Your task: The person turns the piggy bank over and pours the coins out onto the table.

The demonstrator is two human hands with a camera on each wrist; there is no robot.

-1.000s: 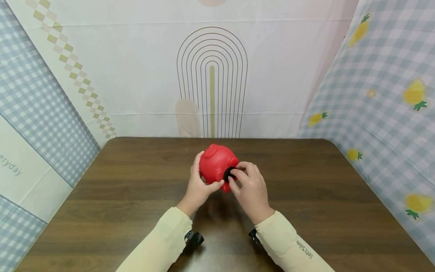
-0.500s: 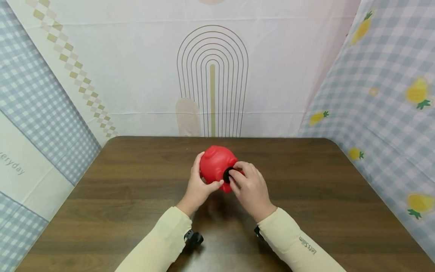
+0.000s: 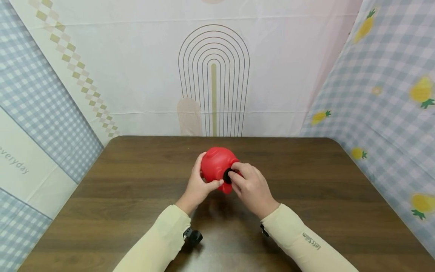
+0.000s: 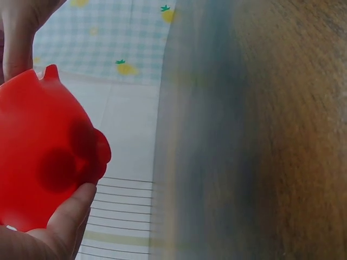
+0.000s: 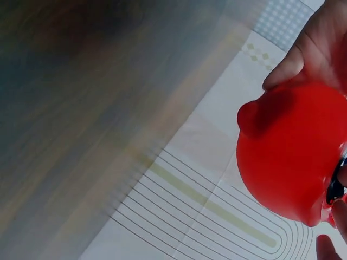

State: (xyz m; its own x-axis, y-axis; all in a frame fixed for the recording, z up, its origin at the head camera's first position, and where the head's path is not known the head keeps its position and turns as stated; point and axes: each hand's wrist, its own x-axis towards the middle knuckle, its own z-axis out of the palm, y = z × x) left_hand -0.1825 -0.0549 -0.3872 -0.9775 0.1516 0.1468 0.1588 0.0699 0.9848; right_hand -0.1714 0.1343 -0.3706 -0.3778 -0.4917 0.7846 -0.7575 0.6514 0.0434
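A red piggy bank (image 3: 218,160) is held up above the table, its underside with stubby feet turned towards me. My left hand (image 3: 198,187) grips it from the left, fingers behind and thumb across the front. A round black plug (image 3: 226,175) sits in its underside. My right hand (image 3: 253,187) pinches this plug with thumb and fingers, covering its right part. In the left wrist view the piggy bank (image 4: 40,130) shows a pointed ear and a rounded end beside my thumb. The right wrist view catches the plug (image 5: 336,187) at the edge, by my right fingertips (image 5: 340,214).
Below the hands lies a dark brown wooden table (image 3: 142,215). A white printed cloth (image 3: 142,68) hangs behind its far edge, with a blue checked cloth (image 3: 384,124) at the right and another at the left. Small black cameras (image 3: 194,237) are strapped to the wrists.
The fingers of my right hand have closed in on the black plug, and its wrist has swung slightly to the right. The piggy bank and my left hand stay nearly in place.
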